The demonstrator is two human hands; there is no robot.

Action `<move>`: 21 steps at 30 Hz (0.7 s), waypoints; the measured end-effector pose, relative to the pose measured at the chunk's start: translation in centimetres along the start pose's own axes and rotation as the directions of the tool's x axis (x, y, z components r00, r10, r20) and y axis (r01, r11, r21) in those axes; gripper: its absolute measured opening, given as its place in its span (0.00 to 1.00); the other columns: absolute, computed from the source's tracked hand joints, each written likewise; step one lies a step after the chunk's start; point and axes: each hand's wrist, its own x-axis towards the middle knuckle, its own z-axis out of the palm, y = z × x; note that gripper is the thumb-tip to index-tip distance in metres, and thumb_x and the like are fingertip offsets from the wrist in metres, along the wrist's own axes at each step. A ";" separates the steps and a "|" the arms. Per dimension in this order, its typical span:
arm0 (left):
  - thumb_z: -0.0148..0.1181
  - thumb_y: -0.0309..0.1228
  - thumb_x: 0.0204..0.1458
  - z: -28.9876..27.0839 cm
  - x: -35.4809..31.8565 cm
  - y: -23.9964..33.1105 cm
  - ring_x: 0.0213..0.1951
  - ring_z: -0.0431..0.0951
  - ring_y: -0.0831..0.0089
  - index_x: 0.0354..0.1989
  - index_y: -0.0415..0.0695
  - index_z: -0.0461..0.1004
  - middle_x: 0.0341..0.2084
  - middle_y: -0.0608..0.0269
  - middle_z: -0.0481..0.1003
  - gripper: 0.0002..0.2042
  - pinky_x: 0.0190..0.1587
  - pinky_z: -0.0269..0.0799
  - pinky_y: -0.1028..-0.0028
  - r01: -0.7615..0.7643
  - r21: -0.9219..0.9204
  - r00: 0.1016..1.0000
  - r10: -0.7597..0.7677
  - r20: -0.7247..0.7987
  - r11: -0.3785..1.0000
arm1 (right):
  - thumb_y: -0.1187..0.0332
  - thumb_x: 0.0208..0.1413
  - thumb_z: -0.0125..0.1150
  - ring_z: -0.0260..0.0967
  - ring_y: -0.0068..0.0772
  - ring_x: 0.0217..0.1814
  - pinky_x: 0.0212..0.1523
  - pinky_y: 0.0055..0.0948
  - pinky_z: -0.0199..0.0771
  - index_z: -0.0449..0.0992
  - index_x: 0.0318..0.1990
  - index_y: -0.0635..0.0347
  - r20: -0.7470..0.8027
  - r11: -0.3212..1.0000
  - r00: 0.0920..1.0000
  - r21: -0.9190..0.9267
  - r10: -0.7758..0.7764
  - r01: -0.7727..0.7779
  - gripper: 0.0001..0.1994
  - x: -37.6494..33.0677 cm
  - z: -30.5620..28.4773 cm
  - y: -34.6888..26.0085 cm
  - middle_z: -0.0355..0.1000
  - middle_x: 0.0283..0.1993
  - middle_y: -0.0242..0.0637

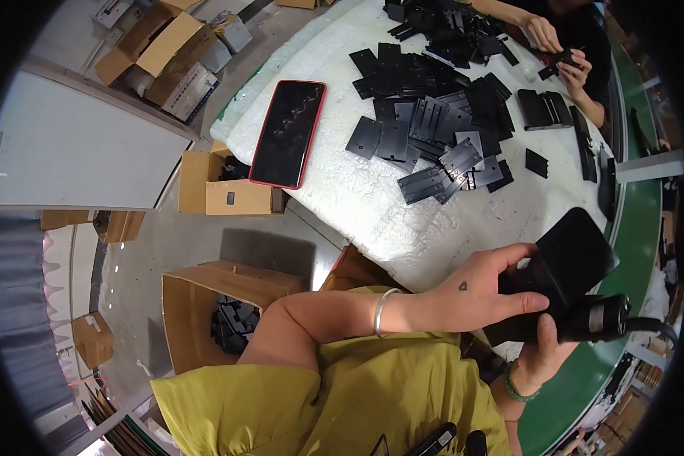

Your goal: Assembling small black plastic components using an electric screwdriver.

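My left hand (479, 292) is closed on a black plastic housing (577, 251), with a wide flat face tilted up, over the table's near right edge. Its thumb presses near the lower side of the piece. Just below, my right hand (543, 353) wraps round a black corded tool (599, 319) that looks like an electric screwdriver. The tool's tip is hidden behind the housing and my hands. A heap of flat black plates (433, 129), some with holes and slots, lies on the table beyond my hands.
A phone (287, 133) with a red edge lies at the white-covered table's (372, 213) left side. Black housings (543, 110) stand at the right, beside a green surface (638, 235). A co-worker's hands (566, 61) hold a black part. Cartons (228, 273) stand on the floor.
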 end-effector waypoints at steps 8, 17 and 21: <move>0.52 0.37 0.55 -4.8 -0.5 3.2 0.33 0.73 0.79 0.38 0.38 0.72 0.33 0.63 0.73 0.13 0.35 0.69 0.79 0.435 -0.449 0.890 -0.295 0.348 0.781 | 0.72 0.35 0.60 0.58 0.43 0.58 0.61 0.36 0.54 0.51 0.61 0.67 0.080 0.987 0.996 0.150 0.039 -0.051 0.40 -2.1 -4.4 0.3 0.58 0.58 0.46; 0.61 0.27 0.47 -4.6 -1.8 5.1 0.41 0.70 0.80 0.52 0.39 0.60 0.40 0.64 0.69 0.24 0.38 0.68 0.82 0.289 0.087 0.945 -0.298 0.134 0.953 | 0.75 0.43 0.54 0.63 0.42 0.54 0.45 0.33 0.73 0.51 0.61 0.64 -0.076 0.978 0.996 0.207 0.054 -0.037 0.34 -1.6 -2.6 0.2 0.60 0.56 0.48; 0.62 0.23 0.45 -5.7 -1.2 5.3 0.35 0.75 0.76 0.43 0.36 0.67 0.31 0.62 0.75 0.16 0.39 0.70 0.78 0.151 0.380 0.983 -0.180 0.041 0.912 | 0.64 0.42 0.65 0.70 0.33 0.39 0.32 0.24 0.69 0.52 0.59 0.66 0.227 0.949 0.972 0.291 0.057 -0.123 0.38 1.1 1.0 -1.3 0.66 0.50 0.49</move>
